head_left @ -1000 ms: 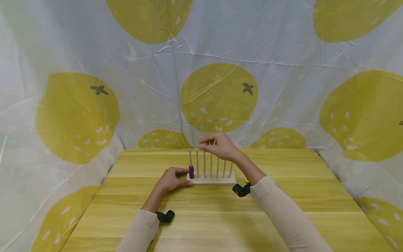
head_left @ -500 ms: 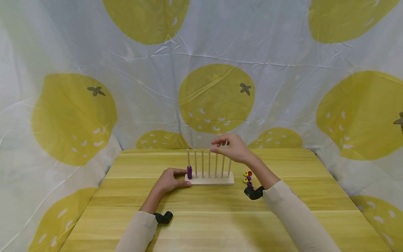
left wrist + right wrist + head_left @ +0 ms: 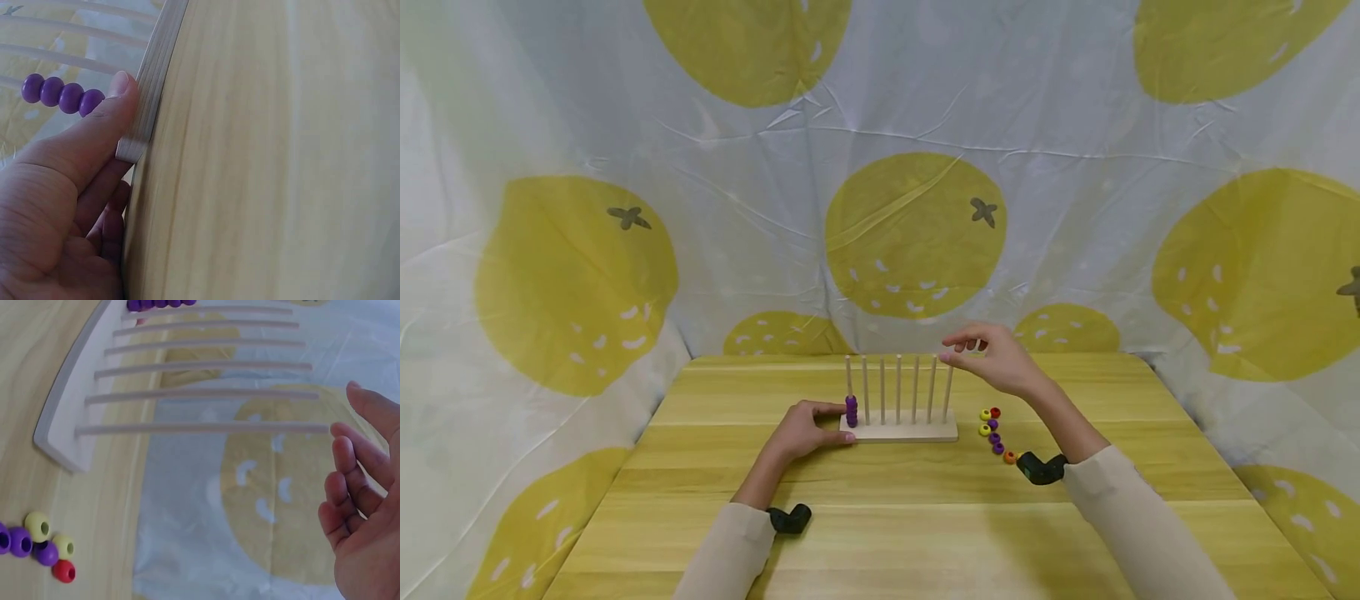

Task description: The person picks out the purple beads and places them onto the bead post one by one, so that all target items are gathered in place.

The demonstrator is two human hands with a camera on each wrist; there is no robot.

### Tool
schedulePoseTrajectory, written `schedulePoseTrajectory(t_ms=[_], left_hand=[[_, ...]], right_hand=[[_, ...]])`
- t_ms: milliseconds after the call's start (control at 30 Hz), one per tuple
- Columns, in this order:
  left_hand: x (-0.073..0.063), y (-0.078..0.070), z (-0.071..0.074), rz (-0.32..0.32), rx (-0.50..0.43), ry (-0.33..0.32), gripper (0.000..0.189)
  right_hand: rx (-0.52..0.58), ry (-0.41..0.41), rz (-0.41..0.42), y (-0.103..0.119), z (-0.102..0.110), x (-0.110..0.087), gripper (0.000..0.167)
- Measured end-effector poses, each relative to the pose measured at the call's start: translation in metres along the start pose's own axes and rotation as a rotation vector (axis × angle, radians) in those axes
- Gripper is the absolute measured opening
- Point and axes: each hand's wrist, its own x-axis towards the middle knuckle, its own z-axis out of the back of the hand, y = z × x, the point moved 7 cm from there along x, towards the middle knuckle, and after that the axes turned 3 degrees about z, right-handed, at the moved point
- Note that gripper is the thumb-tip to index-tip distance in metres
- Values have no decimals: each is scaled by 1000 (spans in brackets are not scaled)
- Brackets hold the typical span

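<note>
A wooden peg stand [image 3: 902, 431] with a row of upright pegs sits mid-table. Purple beads [image 3: 852, 412] are stacked on its leftmost peg; the left wrist view shows several of these beads [image 3: 70, 98] too. My left hand [image 3: 801, 429] grips the left end of the stand's base, thumb along the front edge and fingers behind. Above the stand's right end is my right hand [image 3: 996, 358], its fingertips close to the top of the rightmost peg. In the right wrist view this hand [image 3: 375, 544] has thumb and fingers apart, with nothing between them.
Loose beads lie right of the stand: yellow [image 3: 984, 430], red [image 3: 996, 412], purple [image 3: 997, 448] and orange [image 3: 1011, 457], partly beside the right wrist's black camera mount [image 3: 1041, 469]. A lemon-patterned curtain [image 3: 917, 108] hangs behind the wooden table [image 3: 880, 533].
My right hand has moved rightward above the pegs, from the left ones to the rightmost, uncovering the loose beads. The left hand keeps its grip on the stand.
</note>
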Motion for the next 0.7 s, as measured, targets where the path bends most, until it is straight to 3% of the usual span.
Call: schedulePoseTrajectory(t_ms=[700], left_hand=[[1, 1, -1, 12, 10, 7, 63]], right_hand=[[-33, -39, -90, -54, 18, -43, 31]])
